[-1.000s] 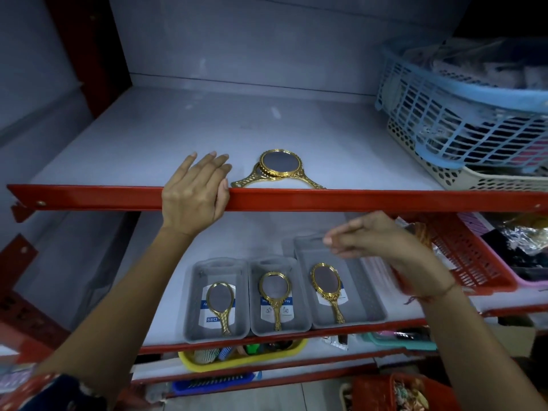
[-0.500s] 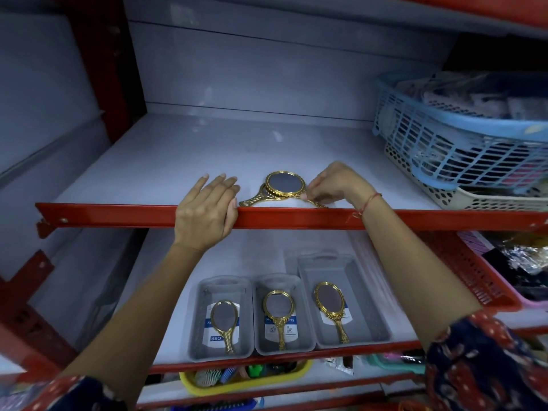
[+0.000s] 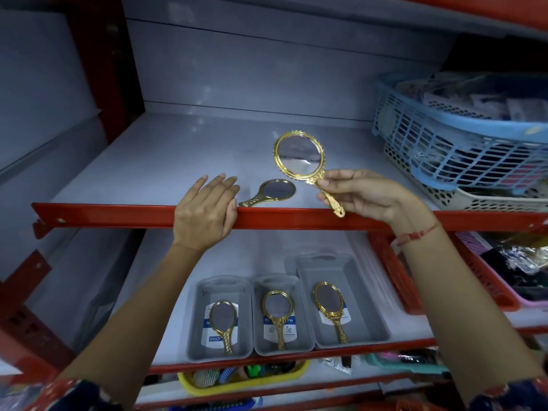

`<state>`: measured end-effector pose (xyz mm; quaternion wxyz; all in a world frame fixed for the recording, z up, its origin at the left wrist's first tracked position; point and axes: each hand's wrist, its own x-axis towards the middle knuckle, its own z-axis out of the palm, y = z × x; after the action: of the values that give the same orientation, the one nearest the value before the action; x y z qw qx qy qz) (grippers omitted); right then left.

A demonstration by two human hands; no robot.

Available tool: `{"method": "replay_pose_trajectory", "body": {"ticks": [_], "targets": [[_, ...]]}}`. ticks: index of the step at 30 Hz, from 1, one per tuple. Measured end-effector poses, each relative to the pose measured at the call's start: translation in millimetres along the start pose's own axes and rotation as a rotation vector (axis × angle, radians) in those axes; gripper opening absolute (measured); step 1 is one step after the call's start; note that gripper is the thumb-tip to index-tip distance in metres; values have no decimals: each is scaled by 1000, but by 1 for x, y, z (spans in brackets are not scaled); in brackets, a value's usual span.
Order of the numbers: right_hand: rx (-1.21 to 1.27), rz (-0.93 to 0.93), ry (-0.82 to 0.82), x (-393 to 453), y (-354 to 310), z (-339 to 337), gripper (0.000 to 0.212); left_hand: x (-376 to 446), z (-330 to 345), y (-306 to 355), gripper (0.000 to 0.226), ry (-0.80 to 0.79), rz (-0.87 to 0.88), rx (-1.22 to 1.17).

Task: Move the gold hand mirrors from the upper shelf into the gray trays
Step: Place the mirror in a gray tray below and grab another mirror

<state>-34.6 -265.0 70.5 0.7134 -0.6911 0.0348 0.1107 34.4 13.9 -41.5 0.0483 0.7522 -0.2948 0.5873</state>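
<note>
My right hand pinches the handle of a gold hand mirror, lifted upright above the front of the upper shelf. A second gold mirror lies flat on that shelf near the red front rail. My left hand rests over the red rail, fingers draped on the shelf edge, holding no mirror. On the lower shelf stand three gray trays: left, middle and right. One gold mirror lies in each tray.
A blue basket stacked in a cream basket fills the upper shelf's right end. A red basket sits right of the trays. Below, a yellow tray holds small items. Red uprights frame the left side.
My right hand rose from the lower shelf to the upper one, took a mirror by the handle and lifted it. One mirror stays lying there. My left hand kept its place on the rail.
</note>
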Motion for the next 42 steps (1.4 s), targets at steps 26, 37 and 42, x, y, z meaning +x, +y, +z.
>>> {"method": "replay_pose_trajectory", "body": {"ticks": [26, 37, 42], "targets": [[-255, 588, 414, 24, 281, 45, 31, -2, 3, 1, 38, 20, 7, 4], [-766, 558, 245, 17, 250, 55, 32, -3, 6, -1, 38, 25, 8, 7], [-586, 383, 112, -6, 165, 49, 27, -2, 4, 0, 38, 5, -1, 15]]}}
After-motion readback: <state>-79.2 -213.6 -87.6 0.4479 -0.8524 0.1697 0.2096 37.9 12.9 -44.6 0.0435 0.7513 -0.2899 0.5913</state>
